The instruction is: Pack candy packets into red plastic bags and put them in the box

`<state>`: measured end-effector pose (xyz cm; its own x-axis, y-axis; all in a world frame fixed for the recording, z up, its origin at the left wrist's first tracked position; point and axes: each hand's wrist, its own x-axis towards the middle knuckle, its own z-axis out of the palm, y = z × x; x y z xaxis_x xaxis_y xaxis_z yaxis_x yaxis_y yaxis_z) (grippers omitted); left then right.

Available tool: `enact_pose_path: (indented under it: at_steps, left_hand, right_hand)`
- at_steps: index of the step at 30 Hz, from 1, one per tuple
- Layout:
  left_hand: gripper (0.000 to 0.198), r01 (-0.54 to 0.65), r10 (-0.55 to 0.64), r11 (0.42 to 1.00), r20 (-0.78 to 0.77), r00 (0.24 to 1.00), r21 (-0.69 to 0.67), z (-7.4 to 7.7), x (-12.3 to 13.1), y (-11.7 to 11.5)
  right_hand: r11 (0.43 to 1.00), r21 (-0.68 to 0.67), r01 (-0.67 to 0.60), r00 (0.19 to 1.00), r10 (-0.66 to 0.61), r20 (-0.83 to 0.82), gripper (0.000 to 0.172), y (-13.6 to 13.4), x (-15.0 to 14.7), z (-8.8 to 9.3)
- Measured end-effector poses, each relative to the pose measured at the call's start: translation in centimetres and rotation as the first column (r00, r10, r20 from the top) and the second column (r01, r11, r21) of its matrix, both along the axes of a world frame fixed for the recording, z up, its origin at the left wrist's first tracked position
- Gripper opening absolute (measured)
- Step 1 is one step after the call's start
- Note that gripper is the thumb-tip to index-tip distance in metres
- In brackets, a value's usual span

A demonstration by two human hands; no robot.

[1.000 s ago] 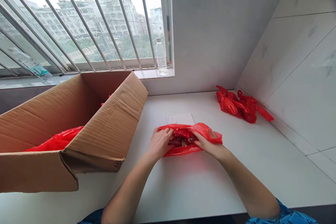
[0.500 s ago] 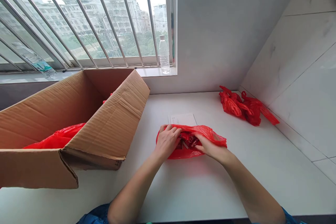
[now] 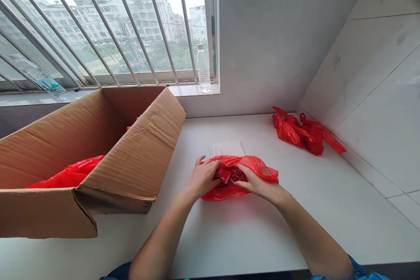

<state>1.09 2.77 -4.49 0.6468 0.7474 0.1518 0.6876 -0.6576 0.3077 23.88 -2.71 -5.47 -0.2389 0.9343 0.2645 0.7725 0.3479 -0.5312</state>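
Note:
A red plastic bag (image 3: 259, 167) lies on the white counter (image 3: 249, 236) in front of me, its mouth facing me, with small red packets (image 3: 229, 174) showing inside. My left hand (image 3: 203, 178) rests on the bag's left side, fingers curled onto a red packet. My right hand (image 3: 257, 183) pinches the packets and the bag's lower edge from the right. A white paper slip (image 3: 227, 148) lies just behind the bag.
A large open cardboard box (image 3: 131, 157) stands at the left with a red bag (image 3: 70, 175) inside. Several crumpled red bags (image 3: 305, 131) lie at the back right by the tiled wall. A water bottle (image 3: 204, 68) stands on the window sill.
Both hands have worked closer together at the bag's mouth, and a red packet now shows more plainly between them. The bag has bunched slightly.

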Motion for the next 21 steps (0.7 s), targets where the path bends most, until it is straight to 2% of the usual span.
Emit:
enact_pose_path:
  at_steps: [2,4,7,9,12,16,20,21]
  left_hand:
    - [0.019,-0.006,0.003,0.999,0.089,0.996,0.033,0.3,0.1,0.0]
    - [0.021,-0.012,0.007,1.0,0.245,0.969,0.018,0.8,0.3,-0.2]
    - [0.039,0.017,0.063,0.988,0.499,0.865,-0.153,1.3,0.6,-0.7]
    - [0.049,0.094,0.096,0.956,0.6,0.795,-0.277,1.2,0.8,-0.9]
    - [0.053,0.151,0.098,0.93,0.622,0.777,-0.335,0.9,0.9,-1.1]
    - [0.055,0.118,0.069,0.944,0.534,0.842,-0.309,1.0,0.7,-1.2]
    - [0.072,0.122,0.086,0.928,0.52,0.85,-0.353,1.3,0.4,-1.0]
    - [0.071,0.105,0.103,0.928,0.516,0.85,-0.358,1.3,0.3,-1.0]
  right_hand:
    - [0.997,-0.03,-0.068,0.997,0.067,-0.044,0.028,0.3,-0.7,0.5]
    - [0.992,-0.078,-0.104,0.98,0.089,-0.178,0.04,0.5,-1.3,0.8]
    - [0.969,-0.208,-0.136,0.874,0.018,-0.486,0.052,0.4,-1.9,1.3]
    - [0.945,-0.272,-0.183,0.804,-0.016,-0.595,0.047,0.2,-2.2,1.6]
    - [0.928,-0.296,-0.228,0.759,-0.022,-0.651,0.033,0.1,-2.5,1.9]
    - [0.905,-0.35,-0.244,0.685,-0.095,-0.722,0.032,0.4,-2.5,1.6]
    - [0.893,-0.369,-0.257,0.607,-0.149,-0.781,0.03,0.7,-2.0,1.3]
    - [0.897,-0.366,-0.249,0.599,-0.155,-0.786,0.028,0.7,-1.8,1.5]
